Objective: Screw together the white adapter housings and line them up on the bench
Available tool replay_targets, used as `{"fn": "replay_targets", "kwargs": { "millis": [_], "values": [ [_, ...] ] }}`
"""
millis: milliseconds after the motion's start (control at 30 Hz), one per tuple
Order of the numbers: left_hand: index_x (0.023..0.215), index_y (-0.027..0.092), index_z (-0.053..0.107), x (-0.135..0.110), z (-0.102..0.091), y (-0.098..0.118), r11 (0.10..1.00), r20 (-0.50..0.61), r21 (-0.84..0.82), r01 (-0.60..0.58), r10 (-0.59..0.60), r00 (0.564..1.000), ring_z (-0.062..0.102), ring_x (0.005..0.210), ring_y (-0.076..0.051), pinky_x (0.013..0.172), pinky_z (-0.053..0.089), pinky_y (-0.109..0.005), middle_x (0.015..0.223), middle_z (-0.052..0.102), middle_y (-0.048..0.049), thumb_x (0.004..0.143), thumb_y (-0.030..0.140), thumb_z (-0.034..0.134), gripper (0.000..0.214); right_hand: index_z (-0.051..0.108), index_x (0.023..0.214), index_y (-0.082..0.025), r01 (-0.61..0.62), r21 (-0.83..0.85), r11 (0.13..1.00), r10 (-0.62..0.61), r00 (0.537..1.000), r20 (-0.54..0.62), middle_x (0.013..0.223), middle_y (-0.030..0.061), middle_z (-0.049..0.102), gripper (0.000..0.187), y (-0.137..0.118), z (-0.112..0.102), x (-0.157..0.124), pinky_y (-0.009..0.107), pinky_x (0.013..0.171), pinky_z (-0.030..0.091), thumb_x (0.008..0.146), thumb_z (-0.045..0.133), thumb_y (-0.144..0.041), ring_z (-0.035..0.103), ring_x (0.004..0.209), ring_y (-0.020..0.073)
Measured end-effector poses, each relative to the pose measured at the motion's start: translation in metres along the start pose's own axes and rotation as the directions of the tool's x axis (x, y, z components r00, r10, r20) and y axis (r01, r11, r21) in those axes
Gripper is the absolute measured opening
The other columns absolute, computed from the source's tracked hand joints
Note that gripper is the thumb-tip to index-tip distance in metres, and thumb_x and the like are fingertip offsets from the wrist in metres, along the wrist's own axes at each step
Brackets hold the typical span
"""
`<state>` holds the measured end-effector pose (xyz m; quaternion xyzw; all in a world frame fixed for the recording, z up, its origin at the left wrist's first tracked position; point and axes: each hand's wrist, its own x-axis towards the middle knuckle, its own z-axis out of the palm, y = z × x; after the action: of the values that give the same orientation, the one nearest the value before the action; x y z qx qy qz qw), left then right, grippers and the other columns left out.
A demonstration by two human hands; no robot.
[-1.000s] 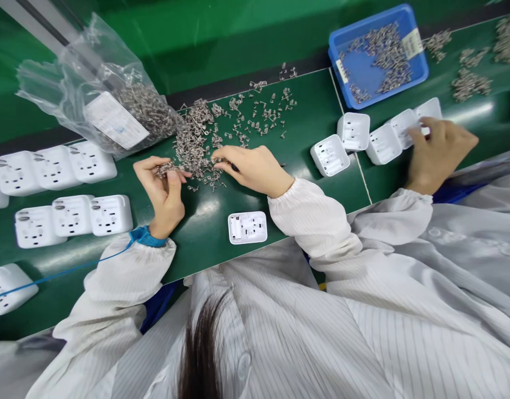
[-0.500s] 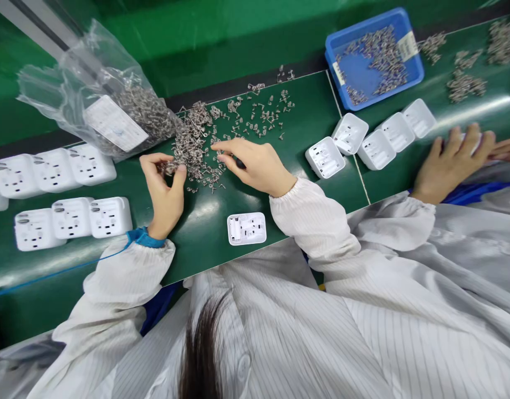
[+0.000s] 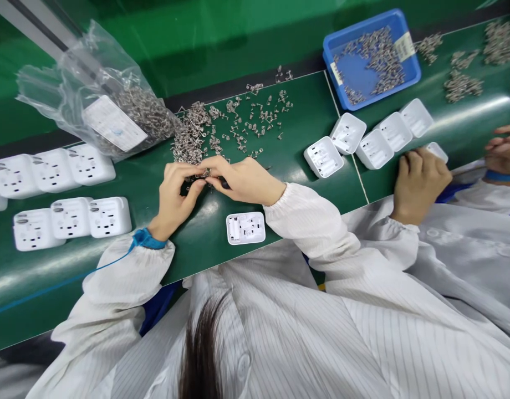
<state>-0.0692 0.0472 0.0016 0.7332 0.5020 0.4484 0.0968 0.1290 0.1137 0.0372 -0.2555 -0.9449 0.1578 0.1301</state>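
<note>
My left hand (image 3: 178, 191), with a blue wrist strap, is closed at the near edge of a pile of small metal springs (image 3: 192, 133). Its thumb and forefinger pinch a small metal spring (image 3: 205, 173). Fingertip to fingertip with it, my right hand (image 3: 244, 180) is closed around a slim dark object (image 3: 224, 183), whose kind is mostly hidden by the fingers. Its fingertips touch the spring too. Below both hands, an open white plastic housing (image 3: 245, 228) with slots and inner ribs lies on the green bench, touched by neither hand.
A clear bag (image 3: 113, 119) of springs leans behind the pile. White socket housings (image 3: 109, 216) stand in two rows at left. To the right are open white housings (image 3: 324, 157), a blue bin (image 3: 332, 47) of metal parts and a co-worker's hand (image 3: 421, 185).
My left hand has moved right and slightly down from the pile, and my right hand has come left and down to meet it. The co-worker's hand has moved left.
</note>
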Motion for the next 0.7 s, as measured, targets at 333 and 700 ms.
{"fn": "replay_targets", "kwargs": {
  "millis": [333, 700],
  "values": [
    [0.105, 0.021, 0.063, -0.0011, 0.0011, -0.0016, 0.994, 0.003, -0.103, -0.022, 0.022, 1.0, 0.063, 0.091, -0.013, 0.083, 0.049, -0.024, 0.097, 0.067, -0.0009, 0.094, 0.023, 0.068, 0.012, 0.044, 0.128, -0.012, 0.056, 0.185, 0.981, -0.053, 0.998, -0.022, 0.109, 0.0045, 0.07, 0.03, 0.0019, -0.0026, -0.0043, 0.02, 0.064, 0.037, 0.099, 0.043, -0.021, 0.067, 0.087, 0.0117],
    [0.108, 0.021, 0.061, -0.0008, 0.0028, 0.0005, 0.979, -0.048, -0.202, 0.019, -0.03, 0.998, 0.063, 0.1, -0.015, 0.089, 0.049, -0.029, 0.103, 0.066, -0.0028, 0.092, 0.011, 0.063, 0.019, 0.062, 0.122, -0.015, -0.027, 0.2, 0.979, 0.051, 0.992, -0.113, 0.121, 0.0018, 0.07, 0.029, 0.008, -0.0039, 0.0014, 0.02, 0.066, 0.037, 0.107, 0.042, -0.029, 0.066, 0.107, 0.0099]
  ]
}}
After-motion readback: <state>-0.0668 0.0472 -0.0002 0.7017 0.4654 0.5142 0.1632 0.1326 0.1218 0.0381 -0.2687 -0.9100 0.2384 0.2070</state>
